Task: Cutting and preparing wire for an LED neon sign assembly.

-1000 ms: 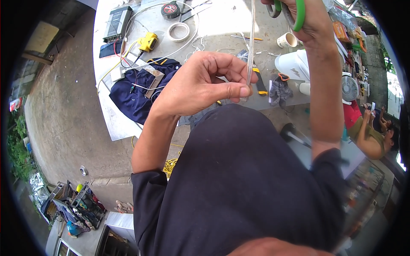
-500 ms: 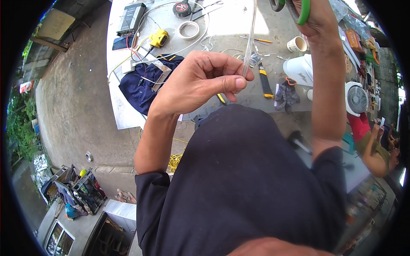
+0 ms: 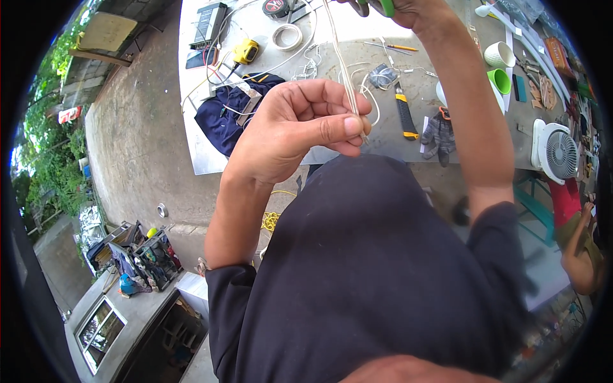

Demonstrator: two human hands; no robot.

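Thin whitish strands point(image 3: 339, 51), like wire or cord, are pinched between the thumb and fingers of my left hand point(image 3: 306, 121). They run up past the top edge of the view, and short ends poke out below the thumb. At the top, my right hand point(image 3: 418, 14) is closed on scissors with green-lined handles point(image 3: 385, 6). Their blades are cut off by the edge. Behind my left hand, on the table, lie a yellow-and-black utility knife point(image 3: 404, 115), a small grey bundle point(image 3: 383, 76) and loose white cord point(image 3: 375, 105).
On the table point(image 3: 211, 165) are a tape roll point(image 3: 287, 37), a tape measure point(image 3: 276, 7), a yellow device point(image 3: 245, 51), dark blue cloth point(image 3: 220, 121), a grey glove point(image 3: 439, 137), a white cup point(image 3: 499, 55) and a fan point(image 3: 557, 152). Another person point(image 3: 580, 255) is at the far right.
My right hand has moved left with the scissors, closer to the strands. My left hand keeps its pinch, and the strands now lean more to the left. The whole view has shifted slightly.
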